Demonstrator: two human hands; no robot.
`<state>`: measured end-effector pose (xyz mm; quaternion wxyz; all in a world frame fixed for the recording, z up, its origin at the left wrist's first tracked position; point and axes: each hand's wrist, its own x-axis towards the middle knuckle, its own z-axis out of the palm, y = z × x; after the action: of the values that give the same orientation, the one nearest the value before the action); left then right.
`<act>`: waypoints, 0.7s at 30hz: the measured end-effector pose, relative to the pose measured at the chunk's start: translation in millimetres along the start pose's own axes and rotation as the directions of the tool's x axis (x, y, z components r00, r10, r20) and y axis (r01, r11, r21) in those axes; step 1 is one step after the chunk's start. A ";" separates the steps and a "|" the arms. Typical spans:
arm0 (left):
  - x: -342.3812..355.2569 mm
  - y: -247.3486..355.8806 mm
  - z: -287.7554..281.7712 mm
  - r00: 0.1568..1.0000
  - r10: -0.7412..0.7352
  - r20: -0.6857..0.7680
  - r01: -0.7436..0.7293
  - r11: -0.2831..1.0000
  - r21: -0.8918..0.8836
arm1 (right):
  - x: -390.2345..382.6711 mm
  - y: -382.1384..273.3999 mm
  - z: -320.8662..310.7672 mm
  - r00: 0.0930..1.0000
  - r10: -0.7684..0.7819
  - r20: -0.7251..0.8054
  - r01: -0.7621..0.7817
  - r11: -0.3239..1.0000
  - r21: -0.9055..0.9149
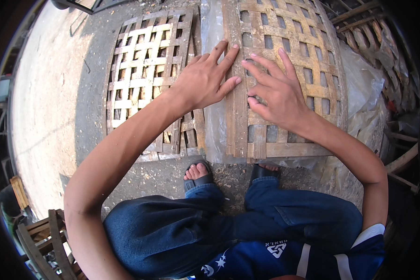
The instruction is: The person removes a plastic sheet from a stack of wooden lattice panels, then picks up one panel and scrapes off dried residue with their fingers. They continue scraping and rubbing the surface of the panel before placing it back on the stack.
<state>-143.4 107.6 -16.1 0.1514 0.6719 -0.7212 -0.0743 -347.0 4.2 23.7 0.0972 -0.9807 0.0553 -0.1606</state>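
Note:
A woven slat panel [291, 53] of split bamboo or wood lies in front of me, with a long flat wooden strip [238, 121] along its left side. My left hand [205, 77] rests across this strip, its fingers stretched out and its thumb apart. Over the lattice just right of the strip is my right hand [280, 91]. Its thumb and index finger come together at the tips in a pinch, while the other fingers are spread. Anything between those tips is too small to make out.
On the left, a second woven panel [144, 70] lies on the ground. Clear plastic sheeting [361, 88] shows beside and under the right panel. Slatted wooden pieces stand at the lower left [51, 242] and right edge [403, 156]. My sandalled foot [198, 172] is close to the panels.

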 end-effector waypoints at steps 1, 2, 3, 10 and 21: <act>0.1 0.2 -0.2 1.000 -0.001 0.003 0.001 1.000 0.001 | 1.6 -0.1 0.2 1.000 -0.004 0.008 0.004 1.000 0.002; 0.2 0.3 -0.5 1.000 -0.002 0.006 0.002 1.000 0.001 | 3.7 -0.3 0.2 1.000 -0.007 0.015 0.007 1.000 0.004; -0.2 0.4 -0.9 1.000 -0.005 0.009 0.005 1.000 0.006 | 4.8 0.2 0.2 1.000 -0.011 0.023 0.011 1.000 0.006; 1.0 -0.5 -2.5 1.000 -0.004 0.013 0.004 1.000 0.006 | 4.2 11.1 1.3 0.999 0.013 0.048 -0.019 0.993 0.116; 13.2 -10.0 -22.3 0.995 -0.011 -0.097 -0.017 0.958 -0.285 | 32.9 31.3 -31.0 0.964 0.264 -0.028 -0.216 0.839 0.499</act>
<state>-127.5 95.7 3.4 0.2819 0.6447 -0.6957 -0.1443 -328.5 -36.3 56.0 0.3598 -0.9000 0.1397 -0.2026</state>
